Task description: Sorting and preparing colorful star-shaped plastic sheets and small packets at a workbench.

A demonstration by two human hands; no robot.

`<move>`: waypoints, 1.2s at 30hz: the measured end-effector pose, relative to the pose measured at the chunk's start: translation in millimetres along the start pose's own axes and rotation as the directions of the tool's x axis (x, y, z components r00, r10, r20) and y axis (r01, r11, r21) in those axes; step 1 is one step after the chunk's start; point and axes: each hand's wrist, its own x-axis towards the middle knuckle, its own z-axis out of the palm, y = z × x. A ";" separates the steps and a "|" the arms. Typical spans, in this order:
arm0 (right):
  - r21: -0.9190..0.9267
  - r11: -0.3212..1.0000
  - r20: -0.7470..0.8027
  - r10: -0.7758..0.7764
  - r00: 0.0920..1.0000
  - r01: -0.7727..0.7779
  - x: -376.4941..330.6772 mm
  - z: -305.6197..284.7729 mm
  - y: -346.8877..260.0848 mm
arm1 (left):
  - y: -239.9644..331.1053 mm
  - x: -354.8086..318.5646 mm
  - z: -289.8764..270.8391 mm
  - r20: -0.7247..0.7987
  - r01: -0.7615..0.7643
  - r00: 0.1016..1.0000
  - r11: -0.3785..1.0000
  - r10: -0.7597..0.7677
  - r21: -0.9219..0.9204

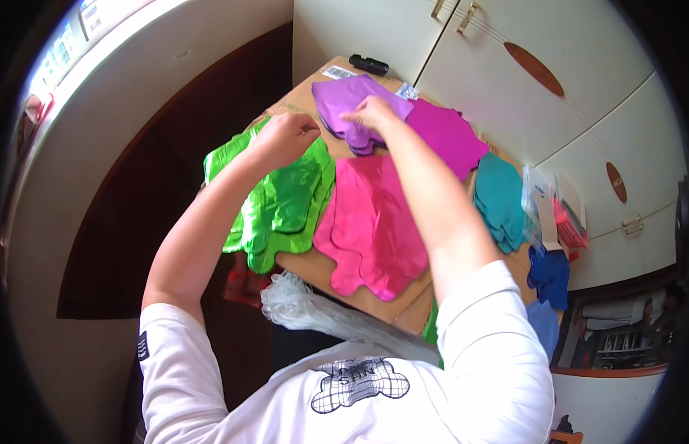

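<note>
My left hand (pixel 289 137) is closed, its thumb and fingertips pinched together over the upper right part of a stack of shiny green foil pieces (pixel 289 192); whatever it holds, if anything, is too small to see. Over a stack of lilac foil pieces (pixel 337 96), my right hand (pixel 374 115) has its fingers bent and drawn together; I cannot make out what is between them. The pieces look like flat, uninflated foil balloons with rounded lobes. Nearer me lies a pink stack (pixel 370 222), partly under my right forearm.
A magenta stack (pixel 448 137), a teal stack (pixel 498 200) and dark blue pieces (pixel 550 275) line the right of the cardboard surface (pixel 415 307). A black object (pixel 368 65) lies at its far edge. Whitish stringy material (pixel 300 303) hangs at the near edge. White cabinets (pixel 566 89) stand behind.
</note>
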 end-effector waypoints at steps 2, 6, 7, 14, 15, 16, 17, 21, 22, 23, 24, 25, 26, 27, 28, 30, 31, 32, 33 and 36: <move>-0.096 0.995 -0.081 0.015 0.997 -0.023 6.3 27.2 2.5 | -20.8 27.6 9.1 0.019 -0.097 0.995 0.993 0.096 0.075; 0.047 0.997 0.014 0.065 0.998 -0.065 4.6 27.9 -6.9 | -58.5 58.9 31.0 -0.013 -0.128 0.992 0.991 0.129 0.030; 0.073 0.994 0.022 0.074 0.997 -0.075 3.2 27.1 -5.2 | -63.1 61.2 35.1 0.010 -0.146 0.989 0.989 0.146 0.039; 0.220 0.966 0.057 0.127 0.990 -0.137 16.4 29.7 16.6 | -71.7 87.3 44.0 0.010 -0.286 0.958 0.956 0.285 0.062; 0.217 0.967 0.050 0.126 0.991 -0.134 17.4 26.4 11.6 | -71.7 87.1 47.0 0.042 -0.275 0.961 0.959 0.273 0.067; 0.252 0.954 0.076 0.150 0.986 -0.165 13.0 20.5 6.6 | -70.8 86.8 50.8 0.074 -0.266 0.962 0.961 0.261 0.071; 0.438 0.890 0.025 0.127 0.992 -0.125 12.8 17.8 7.0 | -70.4 86.0 53.4 0.107 -0.259 0.962 0.963 0.250 0.075; 0.963 0.262 -0.128 0.246 0.961 0.061 18.4 -57.9 73.6 | -57.2 91.9 63.0 0.125 -0.223 0.971 0.957 0.202 0.188; 0.965 0.162 -0.246 0.281 0.928 0.207 9.4 -94.5 108.5 | -47.0 94.9 68.0 0.147 -0.220 0.970 0.959 0.195 0.181; 0.932 0.055 -0.358 0.309 0.881 0.359 -4.5 -126.3 130.6 | -45.2 97.7 69.5 0.152 -0.230 0.967 0.957 0.204 0.178; 0.924 -0.005 -0.355 0.363 0.861 0.383 -30.6 -145.3 112.8 | -59.9 90.6 63.4 0.127 -0.206 0.975 0.954 0.182 0.216; 0.907 -0.049 -0.360 0.423 0.831 0.418 -65.5 -175.1 90.4 | -70.4 86.1 57.5 0.100 -0.203 0.978 0.954 0.185 0.222; 0.895 0.024 -0.423 0.358 0.832 0.445 -105.4 -205.8 112.0 | -55.1 86.4 62.8 0.118 -0.159 0.983 0.976 0.142 0.149; 0.882 0.080 -0.467 0.274 0.841 0.464 -142.6 -231.4 128.4 | -62.2 89.7 66.8 0.087 -0.216 0.975 0.966 0.205 0.145; 0.844 0.262 -0.526 0.230 0.819 0.468 -180.1 -247.1 133.5 | -67.7 92.1 68.7 0.088 -0.234 0.971 0.958 0.222 0.168; 0.699 0.578 -0.565 0.083 0.821 0.422 -270.6 -255.2 106.8 | -59.3 89.2 67.0 0.146 -0.164 0.979 0.971 0.139 0.172; 0.599 0.697 -0.537 -0.016 0.843 0.394 -312.6 -245.6 78.5 | -54.9 88.0 61.8 0.169 -0.183 0.974 0.966 0.153 0.184; 0.488 0.834 -0.449 -0.011 0.893 0.256 -348.1 -233.4 63.7 | -60.6 87.8 58.3 0.118 -0.194 0.978 0.952 0.170 0.237; 0.329 0.923 -0.391 -0.059 0.919 0.200 -374.4 -220.6 57.8 | -55.9 86.8 58.8 0.059 -0.285 0.958 0.913 0.280 0.293; -0.025 0.977 -0.248 -0.210 0.946 0.211 -430.0 -158.8 65.9 | -60.2 91.8 63.7 -0.069 -0.349 0.928 0.919 0.367 0.185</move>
